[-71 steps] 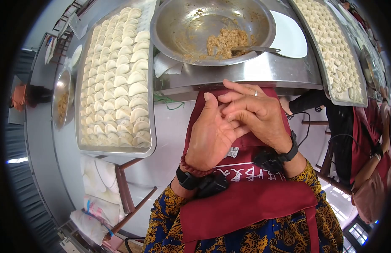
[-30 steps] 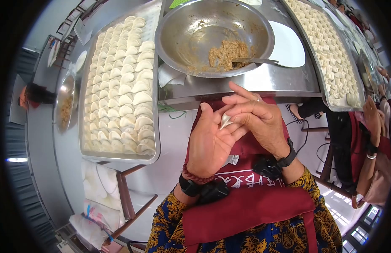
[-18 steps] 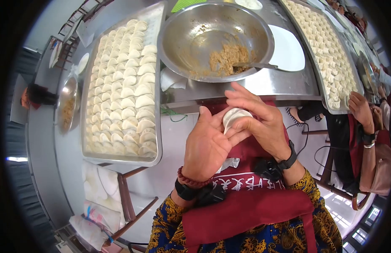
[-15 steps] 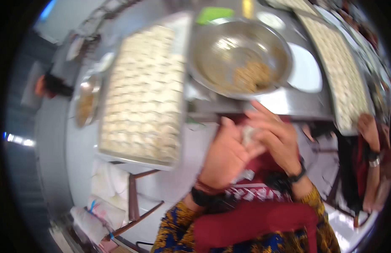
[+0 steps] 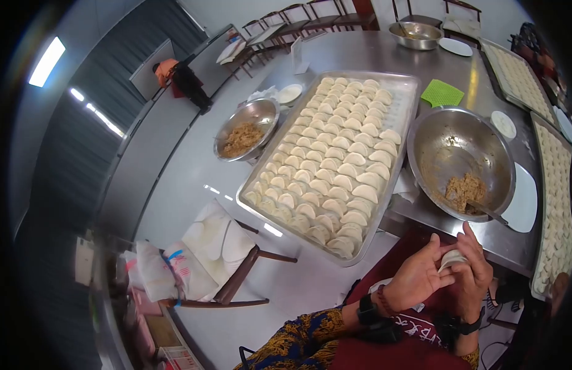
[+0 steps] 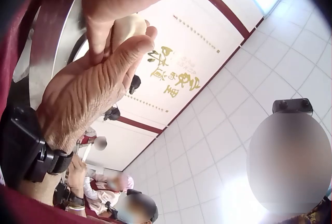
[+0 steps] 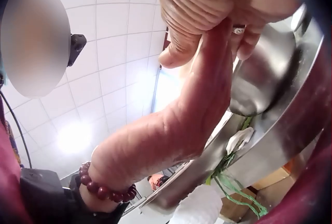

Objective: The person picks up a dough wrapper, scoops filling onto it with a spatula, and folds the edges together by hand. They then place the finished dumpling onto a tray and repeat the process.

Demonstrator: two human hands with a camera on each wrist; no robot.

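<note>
A pale, half-moon dumpling (image 5: 452, 259) sits between both hands in the head view, near the front edge of the table. My left hand (image 5: 415, 274) is turned palm up, thumb raised and fingers extended under the dumpling. My right hand (image 5: 474, 274) pinches it from the other side with thumb and fingers. In the left wrist view the dumpling (image 6: 127, 28) shows past the right thumb (image 6: 136, 46). The right wrist view shows the right hand (image 7: 218, 6) over the left hand (image 7: 161, 125), with the dumpling mostly hidden.
A large metal tray (image 5: 404, 92) holds rows of dumplings. Right of it, a steel bowl (image 5: 422, 148) contains filling (image 5: 465, 190) and a spoon (image 5: 491, 213). Beside it are a white plate (image 5: 523, 203) and green mat (image 5: 442, 93). A chair (image 5: 236, 277) stands left.
The head view has swung left and upward, so hands and bowl appear lower right. The dumpling, hidden between the hands at first, now shows there. On the right, another person's hand reached the far tray.
</note>
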